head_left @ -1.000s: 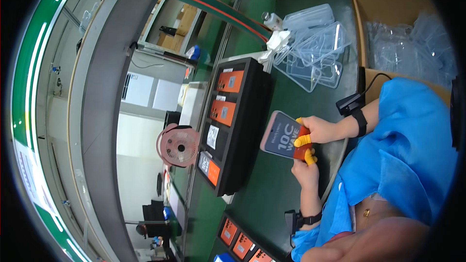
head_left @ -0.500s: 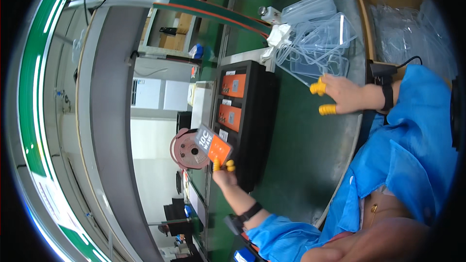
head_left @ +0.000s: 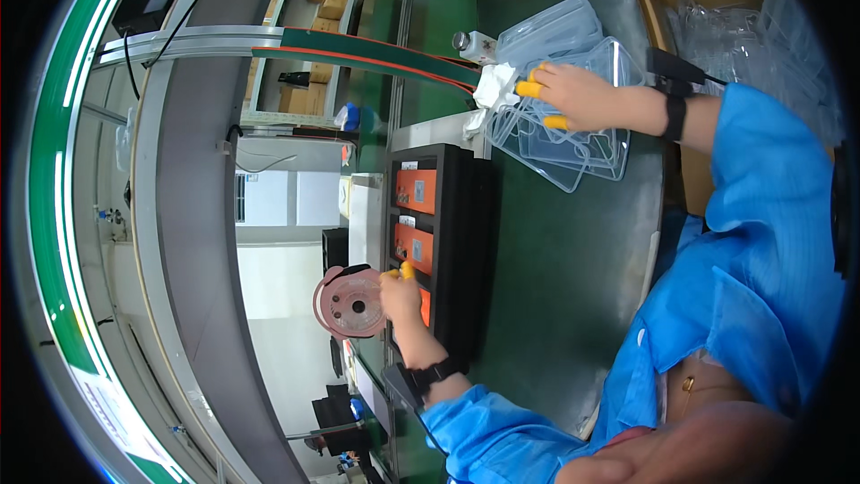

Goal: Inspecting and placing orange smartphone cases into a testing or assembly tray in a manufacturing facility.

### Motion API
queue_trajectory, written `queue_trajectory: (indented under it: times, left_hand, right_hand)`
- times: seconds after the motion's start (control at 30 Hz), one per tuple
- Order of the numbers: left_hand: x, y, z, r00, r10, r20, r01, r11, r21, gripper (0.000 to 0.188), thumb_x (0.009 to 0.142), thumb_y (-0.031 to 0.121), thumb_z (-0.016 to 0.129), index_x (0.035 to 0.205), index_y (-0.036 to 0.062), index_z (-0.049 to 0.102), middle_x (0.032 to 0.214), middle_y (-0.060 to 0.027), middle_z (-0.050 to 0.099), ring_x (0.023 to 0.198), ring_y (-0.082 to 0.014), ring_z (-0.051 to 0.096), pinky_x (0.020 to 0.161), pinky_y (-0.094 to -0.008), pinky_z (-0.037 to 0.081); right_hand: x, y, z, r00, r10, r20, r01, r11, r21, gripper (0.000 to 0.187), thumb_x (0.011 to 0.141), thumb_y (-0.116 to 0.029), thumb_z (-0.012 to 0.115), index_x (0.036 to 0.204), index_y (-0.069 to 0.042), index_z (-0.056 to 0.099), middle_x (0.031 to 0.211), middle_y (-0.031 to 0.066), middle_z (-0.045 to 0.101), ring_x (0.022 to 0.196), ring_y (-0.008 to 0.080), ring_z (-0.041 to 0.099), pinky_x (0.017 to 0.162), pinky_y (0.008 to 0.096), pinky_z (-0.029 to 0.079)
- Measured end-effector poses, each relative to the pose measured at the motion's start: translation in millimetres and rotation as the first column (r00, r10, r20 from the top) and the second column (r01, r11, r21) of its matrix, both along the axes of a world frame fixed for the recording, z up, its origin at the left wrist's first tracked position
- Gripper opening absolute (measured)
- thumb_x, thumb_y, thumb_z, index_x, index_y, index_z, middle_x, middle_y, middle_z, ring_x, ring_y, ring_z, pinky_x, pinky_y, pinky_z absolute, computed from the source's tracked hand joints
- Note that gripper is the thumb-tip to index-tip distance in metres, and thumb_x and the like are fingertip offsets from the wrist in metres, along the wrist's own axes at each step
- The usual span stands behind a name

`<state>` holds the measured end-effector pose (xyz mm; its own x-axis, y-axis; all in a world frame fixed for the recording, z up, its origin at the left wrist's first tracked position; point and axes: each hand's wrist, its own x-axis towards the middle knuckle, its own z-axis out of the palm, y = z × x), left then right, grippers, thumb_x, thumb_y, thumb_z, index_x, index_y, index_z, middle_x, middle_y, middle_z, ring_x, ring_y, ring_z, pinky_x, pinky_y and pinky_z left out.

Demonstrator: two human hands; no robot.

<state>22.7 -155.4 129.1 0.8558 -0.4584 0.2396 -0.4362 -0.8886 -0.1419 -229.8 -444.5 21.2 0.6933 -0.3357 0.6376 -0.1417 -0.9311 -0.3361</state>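
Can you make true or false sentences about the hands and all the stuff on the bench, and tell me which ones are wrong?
1. The right hand is over the clear plastic cases. True.
2. The left hand is inside a cardboard box. False: it is at the black tray.
3. The boxes showing in the tray are green. False: they are orange.
4. Yellow covers are on some fingertips. True.
5. The sleeves are red. False: they are blue.
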Motion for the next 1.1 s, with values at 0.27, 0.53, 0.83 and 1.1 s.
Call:
queue_trajectory:
  times: [0.27, 0.53, 0.83, 1.1]
  left_hand:
    - [72.1, -13.7, -32.4, 0.958, 0.151, -0.244, -0.232, 0.906, -0.353, 0.036, 0.077, 0.029, 0.048, 0.088, -0.0046, 0.055, 0.083, -0.0194, 0.057, 0.077, -0.0319, 0.053, 0.066, -0.0378, 0.042]
    - [91.9, 6.1, -23.5, 0.854, -0.1, -0.51, -0.352, 0.612, -0.709, 0.024, 0.074, 0.016, 0.051, 0.082, -0.0062, 0.053, 0.075, -0.0135, 0.056, 0.066, -0.0216, 0.051, 0.06, -0.0357, 0.041]
    - [49.8, 41.2, -15.6, 0.996, -0.079, -0.044, 0.007, 0.556, -0.831, 0.018, 0.075, 0.01, 0.05, 0.078, -0.0074, 0.052, 0.071, -0.0112, 0.054, 0.062, -0.0179, 0.049, 0.057, -0.0321, 0.041]
    - [-77.0, 75.4, -34.1, 0.929, -0.359, -0.093, -0.094, 0.013, -0.995, 0.019, 0.082, 0.012, 0.042, 0.093, -0.0037, 0.046, 0.086, -0.0106, 0.05, 0.075, -0.0158, 0.049, 0.066, -0.0262, 0.042]
  right_hand:
    - [87.7, -39.7, -13.2, 0.961, -0.129, -0.244, 0.082, 0.978, -0.193, 0.029, 0.062, -0.025, 0.061, 0.084, -0.006, 0.055, 0.088, 0.0061, 0.05, 0.088, 0.0219, 0.047, 0.071, 0.033, 0.037]
    - [93.4, -32.6, 31.1, 0.838, 0.097, 0.537, 0.08, 0.952, -0.297, 0.013, 0.065, -0.016, 0.054, 0.075, -0.007, 0.056, 0.074, 0.0059, 0.052, 0.07, 0.0214, 0.052, 0.059, 0.0316, 0.044]
    - [30.3, 105.1, 49.4, 0.722, 0.683, 0.111, -0.683, 0.729, -0.041, 0.01, 0.07, -0.013, 0.052, 0.078, -0.008, 0.054, 0.074, 0.009, 0.051, 0.073, 0.0255, 0.051, 0.062, 0.0345, 0.042]
    - [37.1, 153.8, -43.5, 0.522, 0.817, 0.244, -0.654, 0.2, 0.73, 0.03, 0.079, -0.029, 0.048, 0.094, -0.002, 0.048, 0.078, 0.0084, 0.052, 0.076, 0.0184, 0.05, 0.067, 0.0312, 0.041]
